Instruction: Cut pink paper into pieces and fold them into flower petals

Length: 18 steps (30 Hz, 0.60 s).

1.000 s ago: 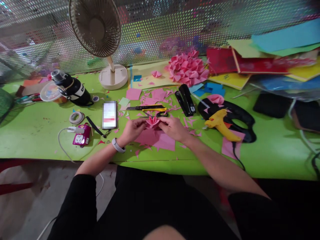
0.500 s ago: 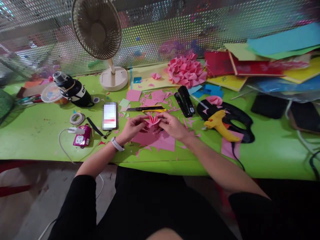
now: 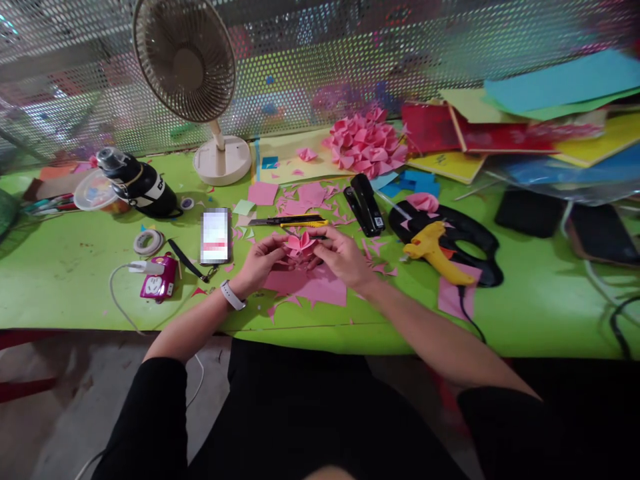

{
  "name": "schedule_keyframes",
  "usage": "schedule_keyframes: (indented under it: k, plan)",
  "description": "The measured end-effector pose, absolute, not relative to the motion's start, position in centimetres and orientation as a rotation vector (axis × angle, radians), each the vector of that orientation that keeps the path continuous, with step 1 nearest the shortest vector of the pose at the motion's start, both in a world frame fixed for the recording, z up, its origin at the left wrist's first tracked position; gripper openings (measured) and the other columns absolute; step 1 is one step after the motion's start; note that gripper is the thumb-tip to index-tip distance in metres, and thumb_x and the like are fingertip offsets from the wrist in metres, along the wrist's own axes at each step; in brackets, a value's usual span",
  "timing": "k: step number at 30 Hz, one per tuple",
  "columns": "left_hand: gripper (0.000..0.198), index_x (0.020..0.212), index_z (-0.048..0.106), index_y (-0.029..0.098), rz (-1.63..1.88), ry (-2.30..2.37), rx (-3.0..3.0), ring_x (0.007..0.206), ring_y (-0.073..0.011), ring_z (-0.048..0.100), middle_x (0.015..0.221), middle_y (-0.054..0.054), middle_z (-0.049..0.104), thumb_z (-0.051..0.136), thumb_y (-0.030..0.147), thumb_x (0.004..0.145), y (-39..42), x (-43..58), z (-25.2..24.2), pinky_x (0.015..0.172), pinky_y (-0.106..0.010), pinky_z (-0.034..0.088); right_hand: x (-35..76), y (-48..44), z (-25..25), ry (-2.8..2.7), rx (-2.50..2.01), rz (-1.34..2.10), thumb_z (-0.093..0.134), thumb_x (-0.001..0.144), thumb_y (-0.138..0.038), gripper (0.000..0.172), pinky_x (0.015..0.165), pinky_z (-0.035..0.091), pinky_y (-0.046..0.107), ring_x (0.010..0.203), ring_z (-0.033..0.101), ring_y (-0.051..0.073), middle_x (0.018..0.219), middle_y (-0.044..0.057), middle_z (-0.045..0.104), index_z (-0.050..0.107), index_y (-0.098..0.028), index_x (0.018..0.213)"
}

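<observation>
- Hands meet at frame centre: left hand (image 3: 260, 263) and right hand (image 3: 343, 257) each pinch the pink paper flower (image 3: 300, 243) with closed fingertips.
- Flower hovers just above a pink sheet (image 3: 320, 290) on the green desk (image 3: 75, 280).

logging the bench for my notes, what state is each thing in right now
pink paper flower, folded, pinched between left hand and right hand
stapler, shut, lying flat
glue gun, lying on its side
bottle, lying on its side
phone, face up
</observation>
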<state>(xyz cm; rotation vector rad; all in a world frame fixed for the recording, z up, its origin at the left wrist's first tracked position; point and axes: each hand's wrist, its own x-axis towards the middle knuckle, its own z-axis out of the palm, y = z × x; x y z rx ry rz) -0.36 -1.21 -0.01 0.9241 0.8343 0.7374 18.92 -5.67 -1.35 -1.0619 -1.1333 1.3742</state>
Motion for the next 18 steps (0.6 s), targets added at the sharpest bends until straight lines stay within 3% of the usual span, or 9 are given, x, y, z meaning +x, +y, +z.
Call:
schedule_keyframes:
  k: [8, 14, 18]
  plan:
    - [0.034, 0.099, 0.066, 0.015, 0.728, 0.845, 0.959, 0.065, -0.0115, 0.069, 0.079, -0.001, 0.071, 0.079, 0.033, 0.074, -1.18, -0.53, -0.26, 0.07, -0.029, 0.062, 19.03, -5.88, -1.31, -1.214, -1.114, 1.308, 0.065, 0.087, -0.032, 0.022, 0.062, 0.063, 0.032, 0.064, 0.072, 0.015, 0.083, 0.002, 0.076, 0.067, -0.023, 0.106]
    - [0.047, 0.111, 0.066, 0.016, 0.744, 0.862, 1.101, 0.07, -0.0133, 0.071, 0.085, -0.003, 0.073, 0.079, 0.041, 0.074, -1.07, -0.62, -0.23, 0.069, -0.028, 0.061, 18.78, -5.83, -1.33, -1.197, -1.12, 1.303, 0.065, 0.088, -0.035, 0.03, 0.066, 0.063, 0.032, 0.071, 0.073, 0.016, 0.091, 0.004, 0.076, 0.064, -0.023, 0.115]
    - [0.039, 0.097, 0.069, 0.012, 0.725, 0.913, 1.232, 0.068, -0.0139, 0.071, 0.082, -0.005, 0.073, 0.077, 0.043, 0.076, -1.1, -0.57, 0.12, 0.065, -0.026, 0.06, 18.52, -5.79, -1.5, -1.211, -1.148, 1.302, 0.065, 0.088, -0.04, 0.031, 0.07, 0.064, 0.035, 0.074, 0.074, 0.017, 0.096, 0.005, 0.077, 0.063, -0.024, 0.115]
